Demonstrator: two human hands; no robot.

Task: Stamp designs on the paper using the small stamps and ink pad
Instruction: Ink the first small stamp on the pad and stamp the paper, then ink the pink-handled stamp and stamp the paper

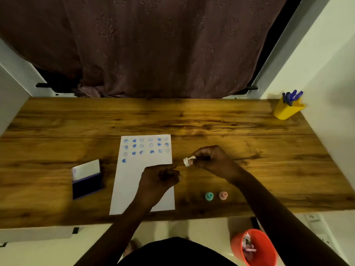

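No readable writing is showing anywhere; the ink pad's (87,186) raised lid is carrying only a blurred mark. The pad is sitting open to the left of the paper (143,175), dark blue inside. On the paper, blue prints are lining up in three rows of six, hearts and round faces, with one more heart starting a fourth row at the left: nineteen in all. Three small stamps are showing: a white stamp (187,161) in the air, plus a teal stamp (209,196) and a pink stamp (223,195) standing side by side on the wooden table (57,131), near the front edge, right of the sheet. The right hand (208,158) is hovering just past the paper's right edge, fingers pinching the white stamp. The left hand (159,176) is resting on the sheet's right side, fingers curled inward; I cannot tell whether it is gripping anything. Far right, a yellow cup (286,110) is holding several blue pens (292,96). On the floor, one orange bin (255,248) is sitting.
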